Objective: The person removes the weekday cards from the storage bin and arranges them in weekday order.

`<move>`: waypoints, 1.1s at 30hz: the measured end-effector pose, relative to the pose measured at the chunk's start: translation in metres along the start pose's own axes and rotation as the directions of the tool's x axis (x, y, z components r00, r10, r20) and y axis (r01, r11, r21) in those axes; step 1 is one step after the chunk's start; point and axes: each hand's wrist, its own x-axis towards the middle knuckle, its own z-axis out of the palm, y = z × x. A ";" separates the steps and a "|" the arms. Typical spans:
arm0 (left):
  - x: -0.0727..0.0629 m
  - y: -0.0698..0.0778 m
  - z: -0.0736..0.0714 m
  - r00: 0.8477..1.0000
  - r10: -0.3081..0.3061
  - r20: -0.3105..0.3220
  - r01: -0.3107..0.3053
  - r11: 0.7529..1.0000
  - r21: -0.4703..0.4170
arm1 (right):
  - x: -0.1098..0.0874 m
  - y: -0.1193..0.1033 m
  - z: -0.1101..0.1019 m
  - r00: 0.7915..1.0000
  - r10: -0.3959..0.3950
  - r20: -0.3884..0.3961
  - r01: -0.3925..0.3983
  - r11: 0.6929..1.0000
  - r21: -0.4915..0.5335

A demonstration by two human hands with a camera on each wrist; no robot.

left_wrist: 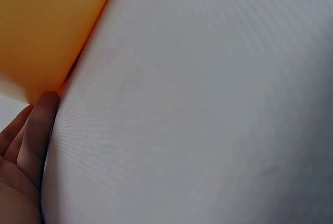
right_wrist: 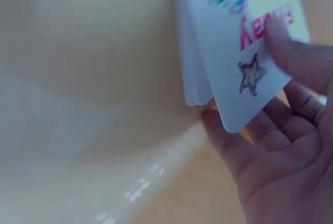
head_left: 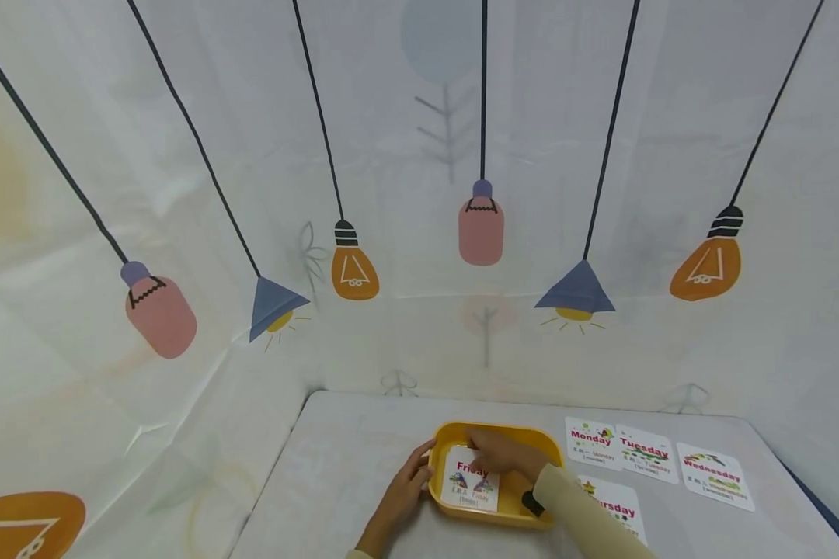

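In the head view, a white rectangular paper card printed "Friday" lies at the left inside a yellow plastic tray on the white-covered bench. The right hand reaches in over the tray and has the card by its far right corner, so the card extends leftward and toward the person from those fingers, its long axis running roughly near to far. The left hand is just outside the left rim, touching it; the right is the nearer to the card. Right of the tray lie white cards reading Monday, Tuesday and Wednesday, with a partly covered Thursday card closer in. In the left wrist view, nearly straight fingers touch the tray's lower edge, gripping no card. In the right wrist view, the thumb presses the Friday card's face, other fingers behind, pinching it slightly apart from a stack of white cards.
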 end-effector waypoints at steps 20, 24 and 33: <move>-0.001 0.001 0.001 1.000 -0.028 -0.013 0.028 1.000 -0.014 | -0.007 -0.004 -0.015 0.997 -0.068 -0.037 0.070 0.995 0.067; 0.000 0.002 0.000 1.000 -0.012 -0.007 0.012 1.000 -0.021 | -0.007 -0.003 -0.016 0.996 -0.076 -0.045 0.080 0.993 0.084; 0.001 0.001 0.000 1.000 -0.019 -0.002 0.019 1.000 -0.005 | -0.014 0.002 -0.017 0.998 -0.001 -0.059 0.010 0.990 0.143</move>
